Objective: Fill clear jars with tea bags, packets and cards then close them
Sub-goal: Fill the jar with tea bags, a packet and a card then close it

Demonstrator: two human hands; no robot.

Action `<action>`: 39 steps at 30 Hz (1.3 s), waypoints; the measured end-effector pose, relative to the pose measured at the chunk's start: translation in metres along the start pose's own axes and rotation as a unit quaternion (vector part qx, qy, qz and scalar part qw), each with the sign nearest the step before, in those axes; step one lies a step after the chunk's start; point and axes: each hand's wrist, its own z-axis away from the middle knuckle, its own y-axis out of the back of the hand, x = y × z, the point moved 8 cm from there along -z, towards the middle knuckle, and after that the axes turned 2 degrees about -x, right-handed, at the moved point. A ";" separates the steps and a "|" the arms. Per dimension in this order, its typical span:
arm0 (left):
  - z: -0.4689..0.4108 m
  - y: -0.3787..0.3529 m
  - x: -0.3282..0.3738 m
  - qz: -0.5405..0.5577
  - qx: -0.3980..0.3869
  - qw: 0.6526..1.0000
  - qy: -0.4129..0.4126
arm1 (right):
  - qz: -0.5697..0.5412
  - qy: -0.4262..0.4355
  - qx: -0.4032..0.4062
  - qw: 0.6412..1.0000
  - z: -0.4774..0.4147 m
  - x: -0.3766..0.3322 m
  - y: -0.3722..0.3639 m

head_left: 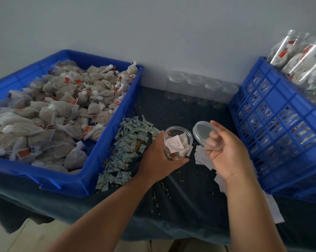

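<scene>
Filled jar [178,140] held in left grip [161,159], mouth facing upper right; lid [201,130], pinched in right grip [228,151], just beside that mouth.

A plain pale grey wall [153,24] backs a dark-clothed table [182,206], with light floor tiles [24,237] below.

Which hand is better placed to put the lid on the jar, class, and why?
Right. The right hand holds the lid, tilted just beside the open mouth of the jar, while the left hand grips the filled jar and steadies it.
</scene>
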 end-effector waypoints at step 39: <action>-0.002 -0.002 -0.002 0.030 -0.003 0.999 -0.024 | 0.864 0.063 -0.269 0.421 -0.002 -0.015 -0.132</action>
